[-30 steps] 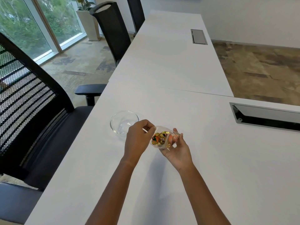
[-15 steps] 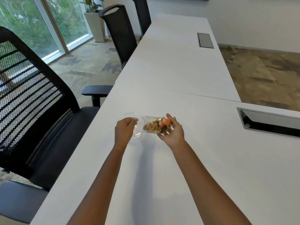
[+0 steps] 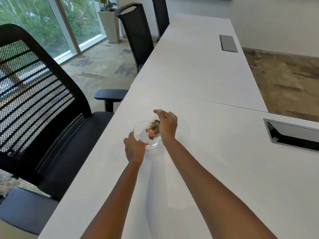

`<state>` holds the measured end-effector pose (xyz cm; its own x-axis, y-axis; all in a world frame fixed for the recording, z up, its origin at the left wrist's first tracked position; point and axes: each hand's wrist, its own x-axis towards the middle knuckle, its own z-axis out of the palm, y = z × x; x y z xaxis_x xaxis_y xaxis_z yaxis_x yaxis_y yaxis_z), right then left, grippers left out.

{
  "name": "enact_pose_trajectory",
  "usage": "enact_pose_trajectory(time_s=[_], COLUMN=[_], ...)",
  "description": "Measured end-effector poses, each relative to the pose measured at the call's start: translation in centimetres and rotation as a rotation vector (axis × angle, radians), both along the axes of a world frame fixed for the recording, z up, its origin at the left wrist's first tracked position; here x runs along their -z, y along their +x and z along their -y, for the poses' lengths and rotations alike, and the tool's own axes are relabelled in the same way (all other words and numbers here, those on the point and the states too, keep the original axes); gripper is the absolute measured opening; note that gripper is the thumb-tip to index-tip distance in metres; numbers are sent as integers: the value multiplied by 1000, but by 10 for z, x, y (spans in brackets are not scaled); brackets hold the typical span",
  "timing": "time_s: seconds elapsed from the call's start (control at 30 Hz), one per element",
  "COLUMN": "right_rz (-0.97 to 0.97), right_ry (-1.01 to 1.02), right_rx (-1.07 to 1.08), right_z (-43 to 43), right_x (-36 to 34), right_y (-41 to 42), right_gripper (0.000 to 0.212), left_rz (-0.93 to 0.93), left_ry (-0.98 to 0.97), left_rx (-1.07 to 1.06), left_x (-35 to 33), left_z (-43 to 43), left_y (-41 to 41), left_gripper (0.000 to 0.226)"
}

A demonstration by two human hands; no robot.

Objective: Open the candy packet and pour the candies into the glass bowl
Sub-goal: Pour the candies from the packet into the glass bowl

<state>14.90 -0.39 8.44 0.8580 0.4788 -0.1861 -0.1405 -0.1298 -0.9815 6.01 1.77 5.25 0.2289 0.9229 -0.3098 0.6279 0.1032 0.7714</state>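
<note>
As packet [image 3: 152, 127] tilts, candies [image 3: 151, 133] over bowl [image 3: 138, 125]

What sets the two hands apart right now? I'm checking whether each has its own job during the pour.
The right hand is raised over the glass bowl, pinching the candy packet tipped mouth-down; the left hand sits low at the bowl's near rim, steadying it. The right hand grips soft clear plastic with candies showing through; the left touches hard glass. Both are bare and meet at the bowl on the white table.
</note>
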Motion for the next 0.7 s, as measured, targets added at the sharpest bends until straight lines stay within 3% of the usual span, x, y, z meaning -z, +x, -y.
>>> enact_pose_trajectory(time_s=[0.43,0.57,0.7], right_rz=[603,657,565], right_ry=[-33,-25,-68], right_rx=[-322,-332,-362], right_z=[3,8,13], right_x=[-1,1,6], right_y=[-2,-1,-1], right_gripper=[23,23,24], left_rz=[-11,-13,-23], left_ry=[55,70,78], left_rx=[-7,0,4], left_x=[13,15,15], left_z=[-3,-3,-2], left_y=[0,-1,-2], left_gripper=[48,47,46])
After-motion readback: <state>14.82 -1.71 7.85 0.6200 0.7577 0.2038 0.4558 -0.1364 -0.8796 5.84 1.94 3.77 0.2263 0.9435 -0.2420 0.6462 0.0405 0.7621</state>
